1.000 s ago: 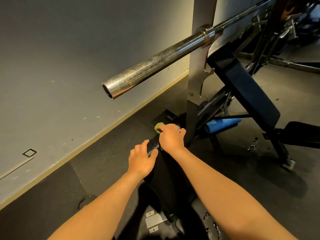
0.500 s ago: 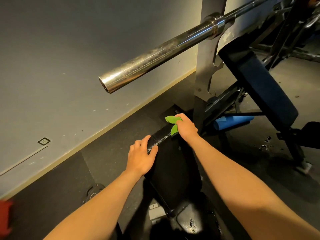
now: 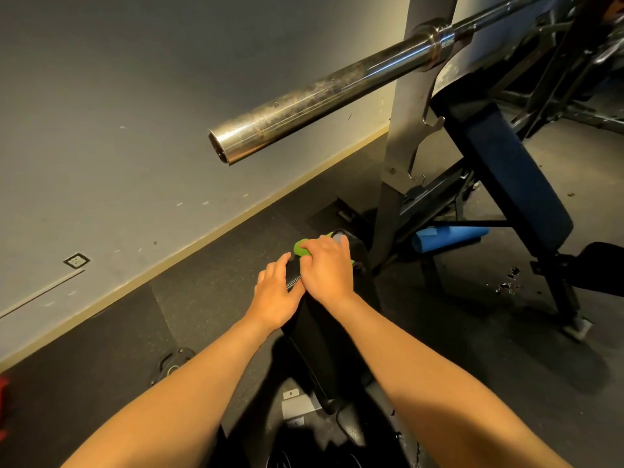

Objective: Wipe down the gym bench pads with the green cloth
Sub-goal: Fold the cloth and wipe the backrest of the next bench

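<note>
A steel barbell (image 3: pixel 337 86) juts overhead. Below lies the black bench pad (image 3: pixel 324 339); the left hand (image 3: pixel 273 295) rests on its left edge, fingers loosely spread, while the right hand (image 3: pixel 326 270), fingers curled, presses the green cloth (image 3: pixel 300 248) onto its far end.

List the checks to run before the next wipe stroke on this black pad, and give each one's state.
1. The right hand holds the green cloth on the black pad: ok.
2. The left hand rests on the pad's edge, steadying it: ok.
3. Cloth spread flat: not ok, bunched.
4. Head room under the barbell: cannot tell.
5. The blue bench pad wiped: cannot tell.
</note>
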